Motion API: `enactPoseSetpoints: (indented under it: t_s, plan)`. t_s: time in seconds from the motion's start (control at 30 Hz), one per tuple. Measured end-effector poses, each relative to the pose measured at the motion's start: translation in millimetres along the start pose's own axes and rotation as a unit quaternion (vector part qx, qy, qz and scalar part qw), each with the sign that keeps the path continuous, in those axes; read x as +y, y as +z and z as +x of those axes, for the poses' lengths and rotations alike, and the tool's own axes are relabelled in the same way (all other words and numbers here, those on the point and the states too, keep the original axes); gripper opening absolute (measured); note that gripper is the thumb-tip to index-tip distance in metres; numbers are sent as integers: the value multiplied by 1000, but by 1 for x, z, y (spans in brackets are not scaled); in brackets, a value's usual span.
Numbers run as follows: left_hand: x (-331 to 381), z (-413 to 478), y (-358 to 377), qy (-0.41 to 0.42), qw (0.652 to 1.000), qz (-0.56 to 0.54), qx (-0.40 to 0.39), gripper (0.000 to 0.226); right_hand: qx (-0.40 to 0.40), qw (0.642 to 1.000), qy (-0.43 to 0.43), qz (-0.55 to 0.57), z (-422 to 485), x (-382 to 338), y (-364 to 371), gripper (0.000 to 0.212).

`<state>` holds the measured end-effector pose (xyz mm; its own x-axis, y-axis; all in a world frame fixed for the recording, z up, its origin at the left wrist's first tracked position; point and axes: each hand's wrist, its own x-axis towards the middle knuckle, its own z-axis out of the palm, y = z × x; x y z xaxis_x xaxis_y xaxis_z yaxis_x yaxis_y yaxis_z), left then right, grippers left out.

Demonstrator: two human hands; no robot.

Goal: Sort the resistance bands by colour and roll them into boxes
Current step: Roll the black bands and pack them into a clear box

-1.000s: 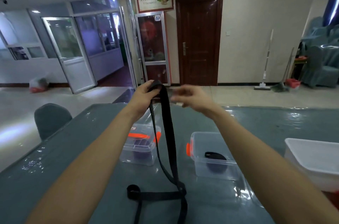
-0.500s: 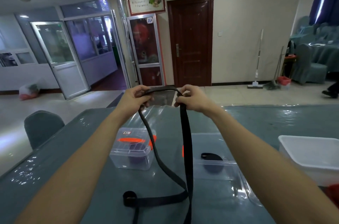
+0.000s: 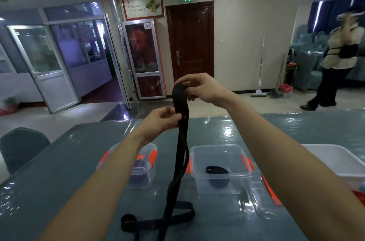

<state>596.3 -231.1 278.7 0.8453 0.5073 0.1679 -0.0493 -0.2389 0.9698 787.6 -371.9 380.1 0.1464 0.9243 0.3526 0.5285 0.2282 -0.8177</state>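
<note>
The black resistance band (image 3: 180,153) is up in the air above the open clear box (image 3: 221,147). Its folded top end is gripped in the curled fingers of the right hand (image 3: 199,87). The left hand (image 3: 160,120) sits just below that, thumb and fingertips pinching the doubled strap. From there the band drops almost straight down, its long axis running top to bottom just left of the box. Its slack tail and small end loop (image 3: 128,221) lie on the table (image 3: 79,161) on the near side of the box. To my eye any rolling has to start at that fold between the two hands, with the left hand the nearer one to feed the hanging length upward. A rolled black band (image 3: 216,170) already lies inside the box, so this one likely belongs there too. Left of the box stands a lidded box with orange clips (image 3: 146,173), and a loose lid (image 3: 262,199) and a white tub (image 3: 335,153) sit to its right. The tabletop is glossy grey-green. Beyond are a dark wooden door (image 3: 190,43), glass doors and a passer-by (image 3: 335,63).
</note>
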Motion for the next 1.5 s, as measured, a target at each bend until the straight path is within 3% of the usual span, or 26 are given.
enactPoseSetpoints:
  t_s: [0.17, 0.23, 0.4, 0.53, 0.6, 0.7, 0.77, 0.9, 1.0, 1.13, 1.2, 1.33, 1.4, 1.5]
  plan:
    - [-11, 16, 30, 59, 971, 150, 176, 41, 1, 997, -6, -72, -6, 4, -10, 42]
    - [-13, 22, 42, 86, 965, 164, 188, 42, 23, 996, -1, -83, -6, 5, -13, 34]
    - [-15, 25, 63, 46, 982, 93, 155, 31, 46, 995, 31, -79, -6, 7, -29, 21]
    - [-19, 28, 59, 27, 991, -114, 67, 23, 39, 997, 46, -41, -12, 15, -39, 21]
    - [-15, 27, 57, 21, 979, -205, 10, 30, 34, 998, 48, 9, -15, 20, -41, 26]
    - [-9, 29, 66, -2, 973, -222, -63, 57, 32, 997, 45, 57, -18, 28, -40, 27]
    - [-8, 31, 77, -9, 983, -168, -69, 59, 35, 995, 51, 83, -20, 32, -38, 25]
    - [-8, 36, 81, 13, 998, -53, 30, 51, 48, 986, 85, 133, -26, 43, -40, 23]
    - [-3, 38, 72, 62, 989, 49, 121, 27, 54, 992, 109, 37, -33, 48, -40, 34]
    - [2, 38, 71, 80, 971, 170, 146, 22, 45, 988, 82, -121, -38, 51, -39, 41]
    - [4, 40, 72, 106, 947, 241, 184, 28, 53, 982, 49, -175, -36, 49, -38, 39]
    - [12, 46, 69, 209, 843, 413, 272, 38, 68, 976, -1, -204, -32, 44, -33, 38]
    - [14, 47, 68, 228, 830, 428, 277, 36, 54, 990, 13, -126, -35, 43, -31, 40]
    - [12, 45, 68, 238, 831, 432, 256, 34, 72, 996, 49, -25, -41, 46, -29, 27]
